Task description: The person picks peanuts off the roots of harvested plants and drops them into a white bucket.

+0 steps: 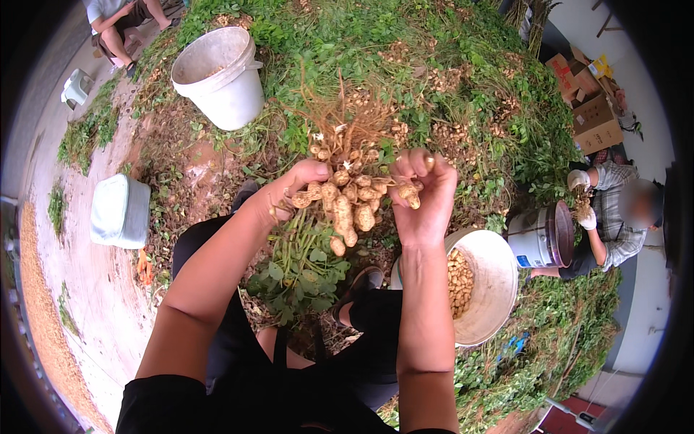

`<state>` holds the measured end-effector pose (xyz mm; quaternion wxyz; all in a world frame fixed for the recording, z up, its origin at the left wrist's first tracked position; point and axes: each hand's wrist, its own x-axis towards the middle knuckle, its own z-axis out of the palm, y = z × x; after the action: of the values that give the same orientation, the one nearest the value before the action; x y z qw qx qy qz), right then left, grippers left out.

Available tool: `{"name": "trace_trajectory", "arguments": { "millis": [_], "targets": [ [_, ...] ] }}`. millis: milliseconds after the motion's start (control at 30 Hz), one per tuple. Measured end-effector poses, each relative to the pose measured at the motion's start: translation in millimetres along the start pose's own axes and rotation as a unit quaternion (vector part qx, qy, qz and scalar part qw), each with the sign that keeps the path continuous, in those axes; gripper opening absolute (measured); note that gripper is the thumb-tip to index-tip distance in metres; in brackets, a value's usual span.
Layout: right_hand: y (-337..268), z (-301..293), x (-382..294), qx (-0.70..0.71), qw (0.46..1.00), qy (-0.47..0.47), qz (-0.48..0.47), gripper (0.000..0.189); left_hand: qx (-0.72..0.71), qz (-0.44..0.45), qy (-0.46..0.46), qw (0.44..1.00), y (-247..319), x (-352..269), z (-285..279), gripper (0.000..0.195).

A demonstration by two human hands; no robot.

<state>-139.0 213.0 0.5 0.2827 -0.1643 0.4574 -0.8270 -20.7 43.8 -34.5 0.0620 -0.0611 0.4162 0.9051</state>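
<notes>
A peanut plant [347, 200] hangs before me, roots up and leaves down, with a cluster of unshelled peanuts around its base. My left hand [295, 184] grips it at the left side of the cluster. At the cluster's right side, my right hand [425, 190] has its fingers curled around a few peanuts [409, 193]. Below my right forearm stands a white plastic bucket [488, 287] with loose peanuts [460, 282] inside, partly covered by the forearm.
Another white bucket [230, 103] stands at the upper left, near an upturned metal tub [120, 211]. Heaped peanut plants [471, 65] cover the ground ahead. At right, a co-worker [618, 211] in gloves holds plants by a bucket [537, 233]. A person [122, 27] sits at upper left.
</notes>
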Motion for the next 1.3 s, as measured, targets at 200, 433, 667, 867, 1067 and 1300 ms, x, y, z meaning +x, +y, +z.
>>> {"name": "trace_trajectory", "arguments": {
  "millis": [200, 433, 667, 867, 1067, 1300],
  "targets": [
    [-30.4, -29.0, 10.3, 0.192, 0.981, 0.007, -0.033, 0.025, -0.212, 0.058, -0.113, 0.969, 4.2, -1.5, -7.7, 0.062],
    [5.3, 8.3, -1.3, -0.168, 0.982, -0.084, 0.01, 0.02, -0.209, 0.079, -0.165, 0.961, -0.9, 10.5, -10.0, 0.062],
    [22.8, 4.3, 3.8, -0.275, 0.954, -0.049, -0.114, 0.014, -0.135, 0.027, 0.092, 0.986, 1.3, -0.9, 6.0, 0.057],
    [22.5, 8.9, -2.7, -0.249, 0.961, -0.008, -0.118, 0.019, -0.081, 0.044, 0.068, 0.993, 12.2, -3.5, 11.7, 0.06],
    [11.2, 14.4, -6.7, -0.039, 0.999, 0.029, 0.014, 0.009, -0.039, 0.015, 0.039, 0.998, 12.3, -0.1, 17.5, 0.063],
    [5.1, 5.5, -7.7, 0.249, 0.963, -0.062, 0.088, 0.025, -0.038, -0.017, 0.042, 0.998, 5.9, 7.1, 11.7, 0.064]
  ]
}}
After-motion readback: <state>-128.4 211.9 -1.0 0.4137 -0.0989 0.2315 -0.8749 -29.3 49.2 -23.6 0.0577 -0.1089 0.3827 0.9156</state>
